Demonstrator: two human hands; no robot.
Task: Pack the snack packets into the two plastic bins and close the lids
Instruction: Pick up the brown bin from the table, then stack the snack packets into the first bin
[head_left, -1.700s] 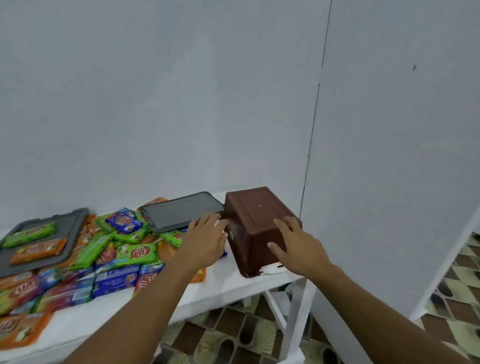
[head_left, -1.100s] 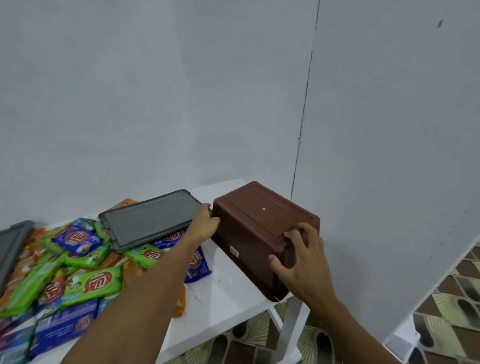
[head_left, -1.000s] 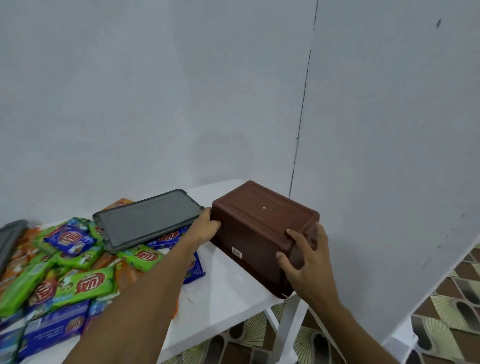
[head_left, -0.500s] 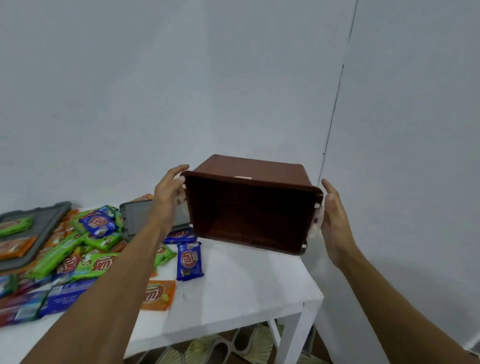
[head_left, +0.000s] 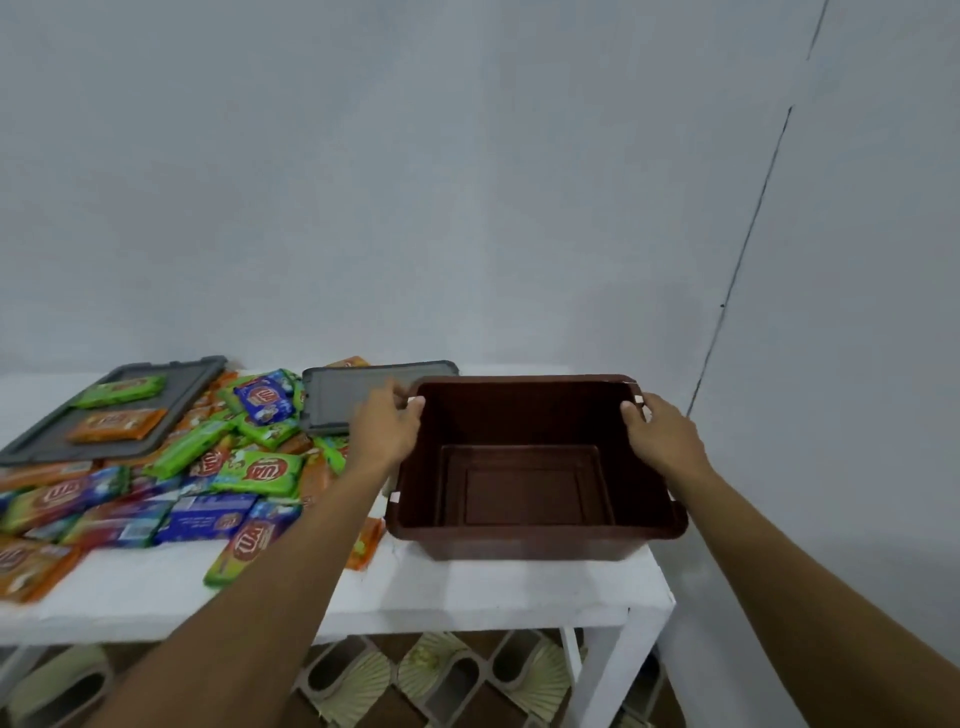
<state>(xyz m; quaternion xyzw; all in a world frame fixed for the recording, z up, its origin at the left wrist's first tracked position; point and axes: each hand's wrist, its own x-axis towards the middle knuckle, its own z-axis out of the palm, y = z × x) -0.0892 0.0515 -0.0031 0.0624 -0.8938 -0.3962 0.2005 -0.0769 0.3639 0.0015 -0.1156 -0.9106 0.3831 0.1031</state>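
The bin (head_left: 530, 467) has been turned over since the earlier frames: it lay bottom-up at the desk's right end, and now it is mouth-up on the desk (head_left: 467, 587), near the right front corner. The left hand (head_left: 387, 428) clasps the left rim and the right hand (head_left: 657, 431) the right rim, each grip closed on the bin's edge with fingers curled over it. Holding both short sides probably steadies the bin as it settles, and leaves the mouth free for filling.

The bin is dark brown plastic, rectangular, with walls tapering to a smaller stepped floor. It is empty. Small white clips show at the rim corners, likely latches for a lid.

The packets (head_left: 156, 467) lie in a loose heap to the left, well short of the bin: green, orange and blue wrappers, overlapping. Two grey lids rest among them, the near lid (head_left: 358, 395) just behind the left hand, the far lid (head_left: 114, 410) at the left with two packets lying on it. Only one bin is in view, and packing has not yet begun.
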